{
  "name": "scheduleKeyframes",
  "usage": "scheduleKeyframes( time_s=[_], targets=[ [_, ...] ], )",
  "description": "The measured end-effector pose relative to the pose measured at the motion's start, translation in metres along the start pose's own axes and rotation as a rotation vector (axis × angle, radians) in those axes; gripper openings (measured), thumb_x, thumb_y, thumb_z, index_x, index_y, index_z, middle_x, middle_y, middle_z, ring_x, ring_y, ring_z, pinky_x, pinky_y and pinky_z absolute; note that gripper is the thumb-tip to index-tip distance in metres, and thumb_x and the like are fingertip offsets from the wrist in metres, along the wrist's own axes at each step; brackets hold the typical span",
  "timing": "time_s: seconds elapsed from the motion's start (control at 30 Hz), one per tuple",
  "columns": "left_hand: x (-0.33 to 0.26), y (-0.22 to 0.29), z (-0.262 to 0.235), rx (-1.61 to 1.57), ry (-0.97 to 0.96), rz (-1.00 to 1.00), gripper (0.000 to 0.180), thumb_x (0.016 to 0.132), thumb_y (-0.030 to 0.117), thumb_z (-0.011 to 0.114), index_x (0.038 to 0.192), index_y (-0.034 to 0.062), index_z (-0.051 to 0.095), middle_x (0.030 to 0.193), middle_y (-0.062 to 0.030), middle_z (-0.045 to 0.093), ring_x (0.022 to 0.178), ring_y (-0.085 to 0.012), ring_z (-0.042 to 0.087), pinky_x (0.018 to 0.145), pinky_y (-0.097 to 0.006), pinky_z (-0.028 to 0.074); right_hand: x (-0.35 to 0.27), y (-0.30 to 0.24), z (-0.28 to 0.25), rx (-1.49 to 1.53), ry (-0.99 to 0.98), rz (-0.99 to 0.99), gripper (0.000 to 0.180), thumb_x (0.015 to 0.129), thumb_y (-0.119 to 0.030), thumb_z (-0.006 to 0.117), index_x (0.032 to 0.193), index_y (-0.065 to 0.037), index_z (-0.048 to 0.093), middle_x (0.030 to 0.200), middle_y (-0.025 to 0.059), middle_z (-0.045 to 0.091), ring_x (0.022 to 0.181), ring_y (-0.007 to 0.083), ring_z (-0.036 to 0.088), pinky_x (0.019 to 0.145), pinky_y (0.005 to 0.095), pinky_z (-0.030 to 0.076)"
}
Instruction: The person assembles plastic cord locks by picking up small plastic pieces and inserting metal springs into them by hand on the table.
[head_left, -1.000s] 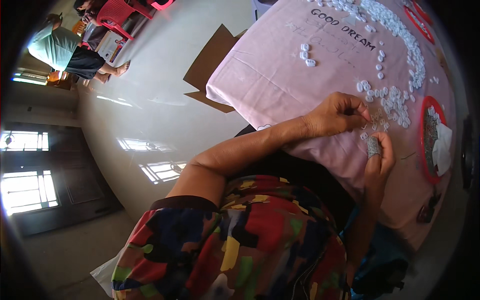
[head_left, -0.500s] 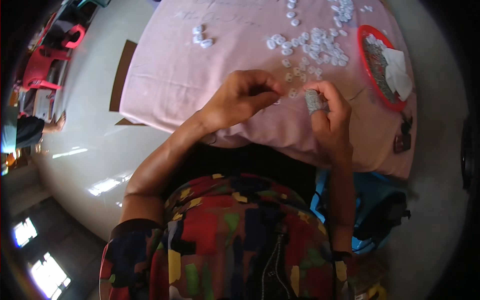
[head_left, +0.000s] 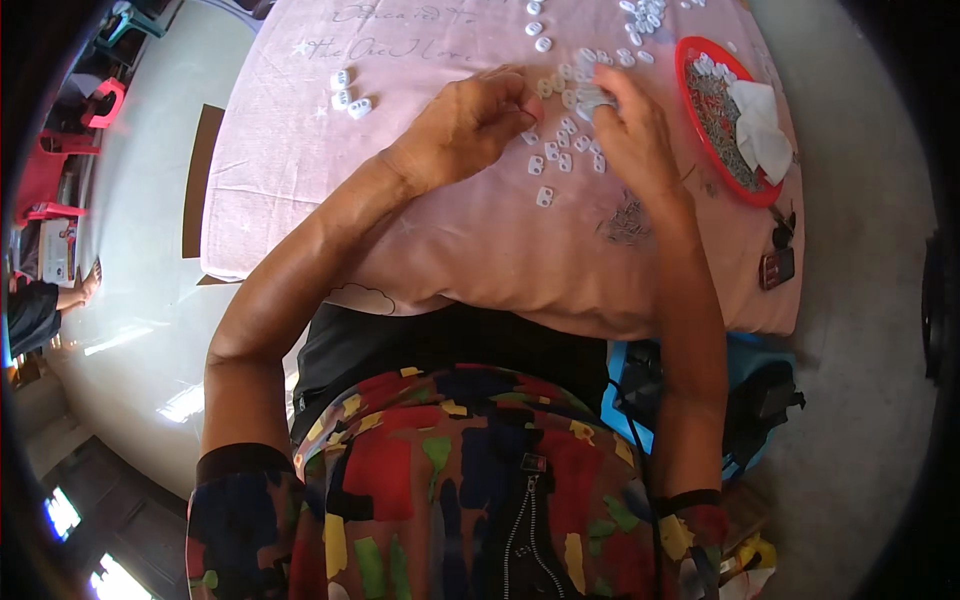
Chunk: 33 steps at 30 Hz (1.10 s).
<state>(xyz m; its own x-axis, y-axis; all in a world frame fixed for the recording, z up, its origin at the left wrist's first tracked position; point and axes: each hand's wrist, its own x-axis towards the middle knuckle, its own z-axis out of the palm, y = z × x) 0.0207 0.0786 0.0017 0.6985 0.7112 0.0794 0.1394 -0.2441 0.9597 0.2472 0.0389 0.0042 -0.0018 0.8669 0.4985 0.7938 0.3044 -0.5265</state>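
Note:
Small white plastic pieces with two holes (head_left: pixel 545 197) lie scattered on the pink cloth between my hands. My left hand (head_left: pixel 465 130) hovers at their left side, thumb and fingers drawn together in a pinch; what it holds, if anything, is hidden. Over the far part of the scatter, my right hand (head_left: pixel 638 135) touches blurred white pieces (head_left: pixel 592 95) with its thumb and forefinger spread apart. Just below the right hand sits a loose heap of thin grey metal bits (head_left: pixel 628 222), partly beside the wrist.
A red tray (head_left: pixel 690 120) with grey metal bits, white pieces and a white tissue (head_left: pixel 762 130) stands on the right. Near it lies a dark key fob (head_left: pixel 777 268). White oval pieces (head_left: pixel 342 99) cluster at left; a blue bag (head_left: pixel 745 400) is beside the table.
My right hand has let go of the grey metal bits onto the cloth and moved away to the white pieces. The view has shifted; my left hand remains pinched.

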Motion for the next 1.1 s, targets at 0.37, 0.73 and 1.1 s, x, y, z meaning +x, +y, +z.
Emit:
scheduleKeyframes(
  time_s=[0.37, 0.73, 1.1],
  targets=[
    [-0.042, 0.01, 0.007, -0.158, 0.119, 0.091, 0.015, 0.101, 0.012, 0.057, 0.111, 0.0028, 0.064, 0.134, -0.014, 0.058, 0.125, -0.0207, 0.053, 0.108, -0.032, 0.04, -0.047, -0.033, -0.026, 0.227, 0.037, 0.009, 0.022, 0.084, -0.005, 0.057, 0.104, 0.0, 0.061, 0.092, 0.0207, 0.066, 0.085, 0.0375, 0.066, 0.076, 0.0412, 0.052],
    [-0.114, 0.046, 0.035, -0.296, -0.096, -0.03, 0.009, 0.099, 0.001, 0.054, 0.105, -0.0006, 0.06, 0.103, -0.0052, 0.063, 0.099, -0.0124, 0.058, 0.092, -0.026, 0.046, -0.11, -0.053, -0.048, -0.147, -0.134, -0.234, 0.031, 0.065, 0.004, 0.05, 0.095, -0.002, 0.057, 0.116, 0.0167, 0.062, 0.11, 0.0359, 0.055, 0.098, 0.0431, 0.041],
    [-0.157, 0.031, 0.045, -0.043, -0.407, -0.078, 0.007, 0.091, 0.001, 0.061, 0.098, 0.0001, 0.06, 0.128, -0.0174, 0.062, 0.115, -0.0177, 0.058, 0.096, -0.03, 0.044, -0.119, -0.058, -0.045, -0.212, -0.173, -0.244, 0.027, 0.065, 0.005, 0.054, 0.091, -0.002, 0.058, 0.101, 0.0138, 0.061, 0.096, 0.0357, 0.056, 0.087, 0.0438, 0.045]
  ],
)
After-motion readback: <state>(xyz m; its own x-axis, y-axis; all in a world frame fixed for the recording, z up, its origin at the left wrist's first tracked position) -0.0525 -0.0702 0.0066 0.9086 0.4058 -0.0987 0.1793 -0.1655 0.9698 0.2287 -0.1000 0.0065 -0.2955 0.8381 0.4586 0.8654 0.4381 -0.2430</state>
